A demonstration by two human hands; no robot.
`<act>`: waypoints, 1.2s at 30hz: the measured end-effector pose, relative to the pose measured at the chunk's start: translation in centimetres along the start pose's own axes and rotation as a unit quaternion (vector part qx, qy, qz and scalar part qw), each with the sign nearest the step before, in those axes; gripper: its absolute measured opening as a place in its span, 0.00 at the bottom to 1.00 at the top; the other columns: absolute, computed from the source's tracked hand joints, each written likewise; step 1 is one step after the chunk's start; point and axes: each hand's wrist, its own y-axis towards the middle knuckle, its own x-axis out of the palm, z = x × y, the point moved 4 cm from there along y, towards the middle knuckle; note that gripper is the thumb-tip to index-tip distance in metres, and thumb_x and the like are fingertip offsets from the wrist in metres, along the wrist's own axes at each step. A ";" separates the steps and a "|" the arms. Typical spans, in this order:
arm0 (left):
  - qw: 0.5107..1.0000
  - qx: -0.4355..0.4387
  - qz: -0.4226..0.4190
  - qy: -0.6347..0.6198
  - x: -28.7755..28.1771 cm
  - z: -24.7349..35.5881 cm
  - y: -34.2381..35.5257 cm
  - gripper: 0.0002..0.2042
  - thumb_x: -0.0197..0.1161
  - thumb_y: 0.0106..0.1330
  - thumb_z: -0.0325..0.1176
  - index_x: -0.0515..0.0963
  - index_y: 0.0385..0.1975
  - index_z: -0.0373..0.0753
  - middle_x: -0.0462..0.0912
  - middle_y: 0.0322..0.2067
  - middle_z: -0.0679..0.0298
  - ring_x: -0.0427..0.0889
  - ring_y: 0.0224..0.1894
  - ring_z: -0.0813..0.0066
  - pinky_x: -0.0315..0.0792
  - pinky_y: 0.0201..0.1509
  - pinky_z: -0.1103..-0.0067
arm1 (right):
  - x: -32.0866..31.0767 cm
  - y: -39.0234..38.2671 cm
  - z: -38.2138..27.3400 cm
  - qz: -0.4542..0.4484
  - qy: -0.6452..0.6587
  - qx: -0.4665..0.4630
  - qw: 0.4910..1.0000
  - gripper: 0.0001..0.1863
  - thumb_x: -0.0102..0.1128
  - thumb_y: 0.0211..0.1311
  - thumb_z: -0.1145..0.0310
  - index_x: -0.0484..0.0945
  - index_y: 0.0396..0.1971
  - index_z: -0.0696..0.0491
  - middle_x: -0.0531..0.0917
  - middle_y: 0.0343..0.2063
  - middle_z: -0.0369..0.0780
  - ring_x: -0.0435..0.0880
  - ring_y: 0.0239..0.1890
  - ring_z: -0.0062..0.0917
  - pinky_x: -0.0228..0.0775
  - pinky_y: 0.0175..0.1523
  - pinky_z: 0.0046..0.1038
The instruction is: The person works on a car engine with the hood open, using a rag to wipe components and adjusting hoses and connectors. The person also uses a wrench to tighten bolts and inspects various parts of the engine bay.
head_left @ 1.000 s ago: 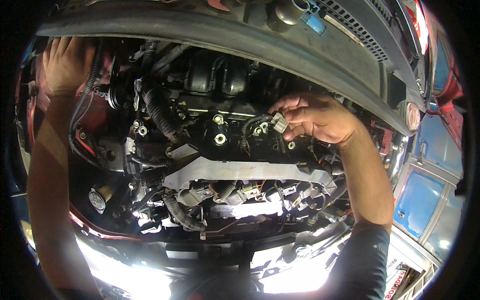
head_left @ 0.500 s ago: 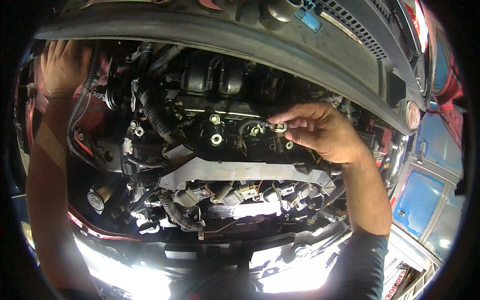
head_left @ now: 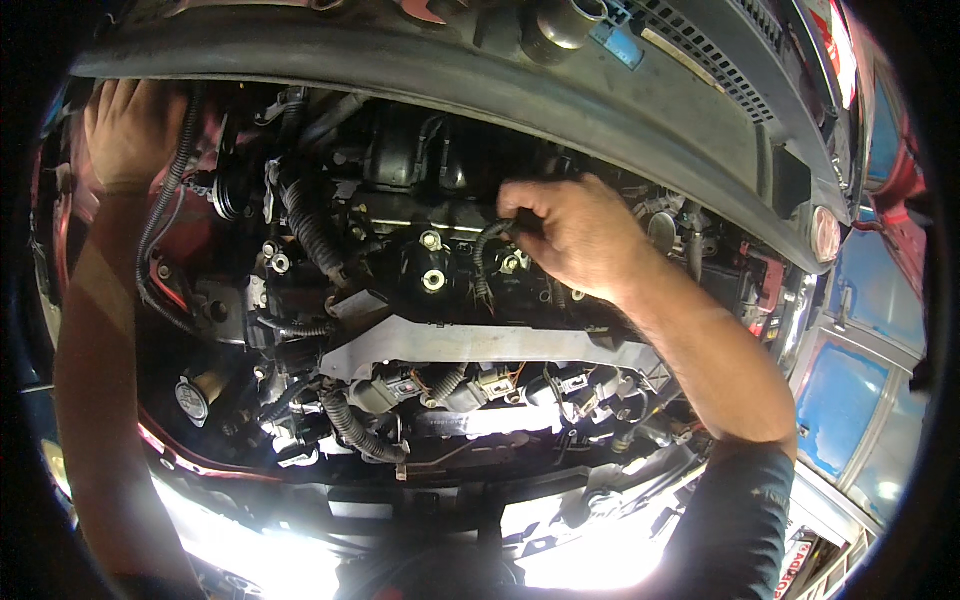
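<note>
My left hand (head_left: 130, 137) lies on the red body panel (head_left: 205, 270) at the upper left, fingers extended and fairly flat, beside a long corrugated hose (head_left: 160, 230). My right hand (head_left: 560, 235) is over the middle of the engine, its fingers closed on the end of a short corrugated wire harness (head_left: 485, 250), where the pale connector is now hidden by them. Bolts (head_left: 433, 281) show just left of that harness. The black intake manifold (head_left: 400, 160) lies behind my right hand.
A pale metal bracket (head_left: 460, 343) crosses the engine above a row of coils (head_left: 495, 390). The cowl edge (head_left: 300, 55) spans the top, with a metal cylinder (head_left: 560, 25) on it. A round cap (head_left: 192, 400) sits at lower left. A blue-panelled door (head_left: 840, 390) is at right.
My right hand has moved up and to the left with the connector, turning so its fingers now cover it. My left hand has stayed in place.
</note>
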 end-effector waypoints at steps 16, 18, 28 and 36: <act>0.992 0.027 0.103 -0.072 0.4 -0.5 0.0 0.20 0.60 0.62 0.48 0.79 0.51 0.49 0.81 0.48 0.65 0.78 0.52 0.61 0.68 0.58 0.63 | 0.2 0.8 -2.1 -0.096 0.020 0.032 0.995 0.17 0.71 0.52 0.67 0.82 0.43 0.52 0.86 0.34 0.47 0.86 0.42 0.44 0.78 0.55 0.42; 0.991 0.035 0.108 -0.072 0.3 -0.5 -0.1 0.20 0.60 0.62 0.48 0.79 0.51 0.49 0.81 0.48 0.65 0.78 0.52 0.61 0.68 0.58 0.63 | 0.5 0.8 -2.0 -0.108 0.023 0.030 0.993 0.17 0.71 0.51 0.67 0.82 0.43 0.54 0.86 0.35 0.48 0.85 0.42 0.45 0.78 0.55 0.42; 0.990 0.039 0.113 -0.073 0.3 -0.5 0.0 0.19 0.60 0.62 0.48 0.80 0.50 0.49 0.81 0.48 0.66 0.78 0.51 0.61 0.68 0.58 0.64 | 1.5 2.1 -2.9 -0.145 0.008 0.064 0.987 0.20 0.66 0.50 0.78 0.82 0.47 0.55 0.85 0.42 0.48 0.83 0.50 0.42 0.75 0.59 0.38; 0.994 0.024 0.083 -0.064 0.0 -0.3 0.0 0.19 0.61 0.62 0.48 0.80 0.50 0.48 0.81 0.46 0.64 0.78 0.50 0.61 0.68 0.58 0.64 | 2.2 1.9 -2.7 -0.114 -0.004 -0.021 0.993 0.17 0.66 0.52 0.77 0.83 0.45 0.54 0.84 0.44 0.47 0.82 0.50 0.42 0.75 0.60 0.37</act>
